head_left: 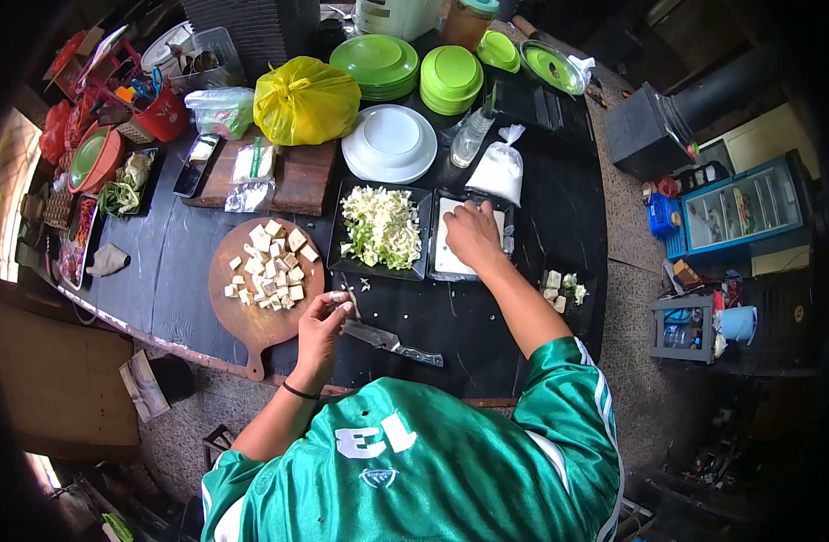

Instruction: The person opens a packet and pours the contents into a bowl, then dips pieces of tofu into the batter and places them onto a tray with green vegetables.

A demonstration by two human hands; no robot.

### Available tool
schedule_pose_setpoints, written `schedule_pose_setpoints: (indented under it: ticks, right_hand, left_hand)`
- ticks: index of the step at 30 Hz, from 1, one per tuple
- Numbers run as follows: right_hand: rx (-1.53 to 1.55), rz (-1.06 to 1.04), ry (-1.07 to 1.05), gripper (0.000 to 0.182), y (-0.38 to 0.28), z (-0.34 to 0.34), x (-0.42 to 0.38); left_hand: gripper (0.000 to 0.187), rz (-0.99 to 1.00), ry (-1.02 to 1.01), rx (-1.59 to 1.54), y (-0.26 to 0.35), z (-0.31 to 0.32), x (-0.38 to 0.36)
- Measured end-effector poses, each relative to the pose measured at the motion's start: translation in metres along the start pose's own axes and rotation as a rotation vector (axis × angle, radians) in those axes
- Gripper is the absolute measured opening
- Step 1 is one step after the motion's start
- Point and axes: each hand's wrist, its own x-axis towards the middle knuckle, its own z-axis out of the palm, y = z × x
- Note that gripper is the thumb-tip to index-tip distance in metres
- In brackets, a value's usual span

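My right hand (474, 237) reaches into a black tray (510, 237) of smooth white batter or flour (446, 244). Its fingers curl downward and their tips are hidden. Closer to me, my left hand (322, 327) hovers between the round wooden board (238, 318) and a knife (392, 343). Its thumb and fingers are pinched together with pale residue on them; anything between them is too small to make out. Tofu cubes (272, 265) are heaped on the board. Chopped cabbage and greens (383, 226) fill a black square plate (425, 206) between my hands.
Beyond the trays stand white plates (389, 144), stacked green plates (375, 61), a yellow bag (306, 99), a glass bottle (471, 137) and a bag of white powder (498, 168). At the right edge, a small black tray (552, 271) holds several tofu pieces (554, 287) and greens.
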Motion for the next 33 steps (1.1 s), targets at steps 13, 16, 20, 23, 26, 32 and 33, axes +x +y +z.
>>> schedule_pose_setpoints:
  ticks: [13,16,20,23,26,32,33]
  right_hand:
    - [0.126,-0.069,0.140,0.010,0.003,0.012,-0.018]
    - [0.109,-0.098,0.109,0.008,-0.001,0.011,-0.022]
    - [0.116,-0.109,0.065,0.009,0.003,0.009,-0.023]
    - [0.388,-0.045,0.030,0.011,0.009,-0.011,-0.020]
    - [0.544,0.131,-0.047,0.014,0.016,-0.022,-0.012]
    - [0.195,-0.048,-0.070,0.013,0.003,-0.006,-0.007]
    - [0.194,-0.060,-0.062,0.014,0.001,-0.004,-0.006]
  left_hand:
    - [0.021,0.028,-0.005,0.061,0.002,-0.003,0.004]
    - [0.021,0.047,-0.009,0.062,0.003,-0.001,0.003]
    - [0.021,0.042,-0.006,0.060,0.001,-0.004,0.002]
    - [0.021,0.033,0.000,0.115,0.000,-0.006,0.001]
    - [0.021,0.036,-0.008,0.104,0.002,-0.005,0.000]
    - [0.020,0.002,-0.013,0.046,0.004,0.001,-0.001]
    - [0.020,0.020,-0.017,0.041,0.003,0.001,0.000]
